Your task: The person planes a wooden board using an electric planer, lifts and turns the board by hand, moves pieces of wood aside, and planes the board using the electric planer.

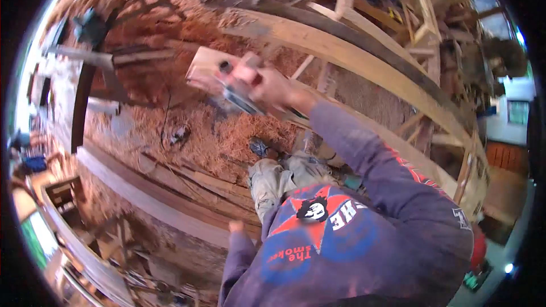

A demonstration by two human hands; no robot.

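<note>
Reddish shavings (pixel 222 136) litter the ground beneath timber beams (pixel 341 48); daylight glares at the edges.

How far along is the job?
Done: some cutting or planing, judging by the shavings on the ground. In hand: a blurred boxy item, gripped by the right hand. Remaining: perhaps smoothing the beam, whose dark edge looks rough; how much is unclear.

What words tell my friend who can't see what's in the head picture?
A person's right hand holds a blurred, blocky object above reddish shavings on the ground. Long wooden beams lie on both sides; the left hand is down low.
</note>
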